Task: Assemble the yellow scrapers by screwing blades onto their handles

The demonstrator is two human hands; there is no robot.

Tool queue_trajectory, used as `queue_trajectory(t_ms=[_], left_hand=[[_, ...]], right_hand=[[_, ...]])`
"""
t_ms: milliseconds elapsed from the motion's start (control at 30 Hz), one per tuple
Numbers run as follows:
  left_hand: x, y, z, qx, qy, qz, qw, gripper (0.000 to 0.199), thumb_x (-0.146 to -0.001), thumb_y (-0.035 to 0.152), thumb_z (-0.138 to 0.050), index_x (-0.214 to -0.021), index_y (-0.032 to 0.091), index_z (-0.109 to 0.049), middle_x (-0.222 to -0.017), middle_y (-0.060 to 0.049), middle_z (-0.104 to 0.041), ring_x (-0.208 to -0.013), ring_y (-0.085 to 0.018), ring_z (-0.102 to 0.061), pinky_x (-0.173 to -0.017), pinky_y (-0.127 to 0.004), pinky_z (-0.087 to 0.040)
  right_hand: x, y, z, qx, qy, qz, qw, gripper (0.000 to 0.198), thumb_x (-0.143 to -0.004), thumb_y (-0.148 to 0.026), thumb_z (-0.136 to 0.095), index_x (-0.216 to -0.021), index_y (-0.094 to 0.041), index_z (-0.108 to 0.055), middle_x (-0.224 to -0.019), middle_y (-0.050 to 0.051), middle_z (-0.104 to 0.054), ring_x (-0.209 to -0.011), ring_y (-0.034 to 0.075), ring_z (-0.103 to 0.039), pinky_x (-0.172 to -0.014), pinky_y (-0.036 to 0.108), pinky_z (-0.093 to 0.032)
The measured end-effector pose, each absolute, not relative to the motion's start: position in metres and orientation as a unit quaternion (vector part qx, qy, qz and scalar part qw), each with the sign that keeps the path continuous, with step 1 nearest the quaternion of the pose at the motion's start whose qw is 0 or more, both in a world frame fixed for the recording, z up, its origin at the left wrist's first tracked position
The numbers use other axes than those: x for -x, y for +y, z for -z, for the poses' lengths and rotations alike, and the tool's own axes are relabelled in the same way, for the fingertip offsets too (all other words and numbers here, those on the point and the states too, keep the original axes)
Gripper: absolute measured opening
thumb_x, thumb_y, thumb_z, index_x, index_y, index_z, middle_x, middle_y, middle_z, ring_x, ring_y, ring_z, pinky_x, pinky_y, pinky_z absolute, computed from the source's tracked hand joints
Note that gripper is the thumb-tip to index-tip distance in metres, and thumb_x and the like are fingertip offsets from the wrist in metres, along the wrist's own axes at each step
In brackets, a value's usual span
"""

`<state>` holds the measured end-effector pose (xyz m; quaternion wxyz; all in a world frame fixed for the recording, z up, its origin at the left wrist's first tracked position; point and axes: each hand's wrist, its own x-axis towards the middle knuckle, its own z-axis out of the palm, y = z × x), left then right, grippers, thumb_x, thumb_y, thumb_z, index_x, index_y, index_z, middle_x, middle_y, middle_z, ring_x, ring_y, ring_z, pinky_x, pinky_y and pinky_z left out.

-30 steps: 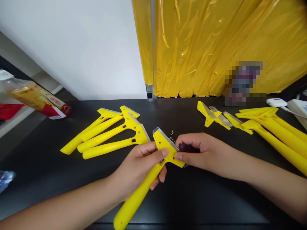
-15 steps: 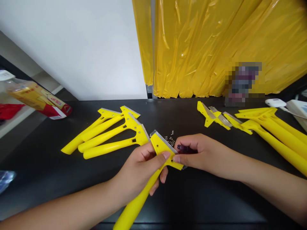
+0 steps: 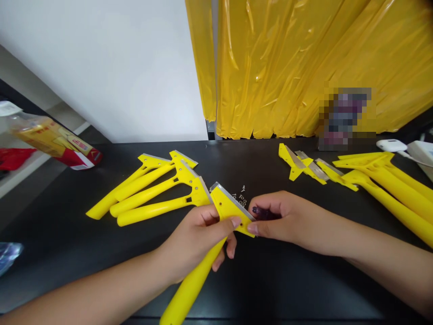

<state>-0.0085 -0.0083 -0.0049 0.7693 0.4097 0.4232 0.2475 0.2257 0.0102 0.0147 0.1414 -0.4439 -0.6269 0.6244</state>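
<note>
My left hand [image 3: 203, 234] is closed round the neck of a yellow scraper [image 3: 196, 289], its thumb pressed flat on the head. A metal blade strip lines the head's upper edge, and two dark screw holes show in the plastic. At the head's right corner, my right hand [image 3: 280, 216] pinches the edge with thumb and forefinger. Curled inside those right fingers is a dark purple handle [image 3: 265, 213], mostly hidden; its kind does not show. Small loose screws [image 3: 241, 197] lie on the black table just behind the scraper head.
Several yellow scrapers with blades [image 3: 152, 185] lie to the left. Loose yellow head plates and blades [image 3: 304, 164] are at the back right, beside more yellow handles [image 3: 389, 180]. A bottle [image 3: 57, 137] leans at far left; a white earbud case [image 3: 391, 145] sits at far right.
The right thumb has slid outward from near the lower screw hole to the head's corner. The scraper head has shifted slightly left and up.
</note>
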Motion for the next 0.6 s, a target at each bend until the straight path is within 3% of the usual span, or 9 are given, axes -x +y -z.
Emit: queue_trajectory(t_ms=[300, 400, 600], left_hand=[[0.0055, -0.0069, 0.0001, -0.41, 0.433, -0.252, 0.762, 0.025, -0.095, 0.038, -0.075, -0.085, 0.015, -0.071, -0.063, 0.0, -0.068, -0.042, -0.008, -0.055, -0.038, -0.015, -0.043], [0.0063, -0.0072, 0.0014, -0.399, 0.424, -0.262, 0.77, 0.031, -0.095, 0.041, -0.075, -0.082, 0.014, -0.071, -0.07, -0.003, -0.07, -0.049, -0.009, -0.06, -0.04, -0.014, -0.045], [0.0076, -0.008, 0.0033, -0.395, 0.42, -0.261, 0.774, 0.031, -0.097, 0.039, -0.074, -0.079, 0.013, -0.072, -0.065, -0.002, -0.067, -0.048, -0.008, -0.056, -0.04, -0.014, -0.044]], right_hand=[[-0.2264, 0.0092, -0.0107, 0.44, -0.62, -0.636, 0.133, 0.028, -0.09, -0.046, -0.077, -0.086, -0.019, -0.068, -0.078, -0.004, -0.056, -0.073, 0.015, -0.044, -0.066, 0.03, -0.035], [-0.227, 0.0111, -0.0115, 0.442, -0.625, -0.629, 0.136, 0.028, -0.09, -0.045, -0.077, -0.085, -0.019, -0.066, -0.077, -0.004, -0.055, -0.073, 0.014, -0.043, -0.064, 0.029, -0.034], [-0.2262, 0.0139, -0.0113, 0.442, -0.632, -0.622, 0.135, 0.027, -0.091, -0.043, -0.077, -0.086, -0.019, -0.066, -0.078, -0.005, -0.055, -0.074, 0.014, -0.044, -0.065, 0.028, -0.035]])
